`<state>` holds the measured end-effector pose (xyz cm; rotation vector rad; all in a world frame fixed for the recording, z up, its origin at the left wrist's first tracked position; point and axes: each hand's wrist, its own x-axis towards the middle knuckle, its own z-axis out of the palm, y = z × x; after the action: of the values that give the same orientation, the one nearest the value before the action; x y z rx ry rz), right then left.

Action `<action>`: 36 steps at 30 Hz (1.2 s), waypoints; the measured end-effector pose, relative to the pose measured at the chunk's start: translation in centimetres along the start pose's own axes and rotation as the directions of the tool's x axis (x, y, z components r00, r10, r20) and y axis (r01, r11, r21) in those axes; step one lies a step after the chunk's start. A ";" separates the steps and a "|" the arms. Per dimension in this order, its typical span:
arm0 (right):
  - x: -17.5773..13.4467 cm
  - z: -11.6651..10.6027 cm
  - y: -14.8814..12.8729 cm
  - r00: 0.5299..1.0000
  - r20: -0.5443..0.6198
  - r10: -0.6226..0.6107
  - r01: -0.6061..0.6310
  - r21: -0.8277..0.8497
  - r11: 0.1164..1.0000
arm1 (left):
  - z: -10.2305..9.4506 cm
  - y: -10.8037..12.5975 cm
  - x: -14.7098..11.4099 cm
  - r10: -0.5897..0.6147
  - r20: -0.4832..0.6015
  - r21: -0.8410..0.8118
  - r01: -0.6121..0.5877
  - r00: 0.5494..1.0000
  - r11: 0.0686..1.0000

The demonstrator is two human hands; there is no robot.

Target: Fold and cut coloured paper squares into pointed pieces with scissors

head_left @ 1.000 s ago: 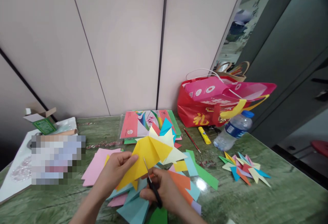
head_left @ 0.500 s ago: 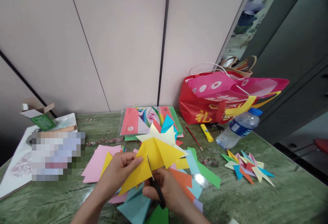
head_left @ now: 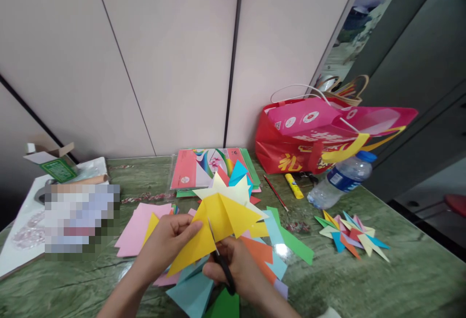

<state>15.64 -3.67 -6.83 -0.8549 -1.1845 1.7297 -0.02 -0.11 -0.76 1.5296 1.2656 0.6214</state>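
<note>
Between thumb and fingers, my left hand [head_left: 174, 235] pinches a folded sheet of yellow paper [head_left: 220, 218] by its left part. My right hand [head_left: 233, 262] grips black-handled scissors [head_left: 224, 269], whose blades lie across the yellow paper and point up and away from me. I cannot tell how far the blades are apart. Behind the yellow sheet shows a cream pointed paper piece [head_left: 233, 194]. Under and around both hands are cut papers, among them a light blue piece [head_left: 192, 286], an orange piece [head_left: 257, 250] and pink sheets [head_left: 131, 233].
A multicoloured paper star [head_left: 352, 235] lies on the green table at right. Farther back are a water bottle [head_left: 340, 180], a glue stick [head_left: 294, 186], a red pencil [head_left: 275, 193], a red bag [head_left: 287, 145] and a paper pack [head_left: 187, 170]. A green box [head_left: 58, 168] stands at left.
The view has shifted slightly. Both hands, the scissors and the yellow paper keep nearly the same positions.
</note>
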 end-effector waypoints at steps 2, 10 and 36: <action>0.0 0.0 0.1 1.000 -0.003 0.009 -0.009 -0.014 1.000 | 0.0 0.0 0.0 -0.005 0.000 -0.008 0.005 1.000 1.000; 0.0 0.1 0.0 0.999 -0.003 0.039 -0.039 0.017 0.999 | -0.1 0.1 -0.1 -0.026 0.006 -0.045 0.026 1.000 0.999; -0.1 0.1 0.0 0.988 -0.090 0.126 -0.132 -0.056 0.990 | -0.1 0.9 -0.2 0.063 -0.084 -0.186 -0.078 0.994 0.979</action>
<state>15.59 -3.83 -6.78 -1.0537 -1.1519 1.7478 0.18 -0.16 0.12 1.4086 1.1782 0.8310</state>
